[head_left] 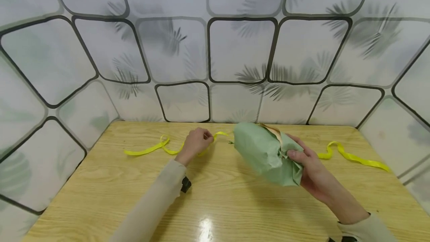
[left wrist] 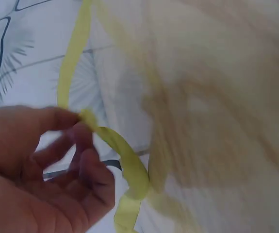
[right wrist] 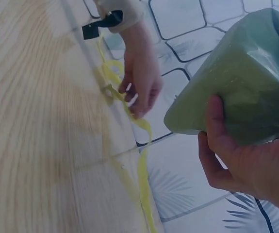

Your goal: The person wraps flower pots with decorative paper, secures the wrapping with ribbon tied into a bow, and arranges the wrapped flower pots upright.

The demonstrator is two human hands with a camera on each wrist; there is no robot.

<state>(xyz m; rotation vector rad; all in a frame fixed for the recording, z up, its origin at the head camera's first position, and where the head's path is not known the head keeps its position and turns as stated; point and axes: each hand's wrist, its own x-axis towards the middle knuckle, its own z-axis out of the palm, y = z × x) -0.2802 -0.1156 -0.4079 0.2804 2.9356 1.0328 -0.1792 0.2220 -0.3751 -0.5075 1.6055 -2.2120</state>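
Observation:
My right hand (head_left: pixel 314 173) holds a green paper-wrapped bundle (head_left: pixel 256 152), thumb on its gathered end, raised above the table. A strip of tan lining (head_left: pixel 273 132) shows along its upper fold. What lies inside the wrapping is hidden. In the right wrist view the bundle (right wrist: pixel 241 82) rests against the fingers. To the left, my left hand (head_left: pixel 196 144) pinches a yellow ribbon (head_left: pixel 144 151) between thumb and fingertip. The left wrist view shows the ribbon (left wrist: pixel 132 167) curling down from the pinch of the left hand (left wrist: pixel 42 170).
The ribbon runs along the back of the wooden table (head_left: pixel 208 197), and a yellow length (head_left: pixel 356 158) shows right of the bundle. Behind the table's far edge stands a patterned wall covering (head_left: pixel 242 51) with dark rounded outlines and leaf prints.

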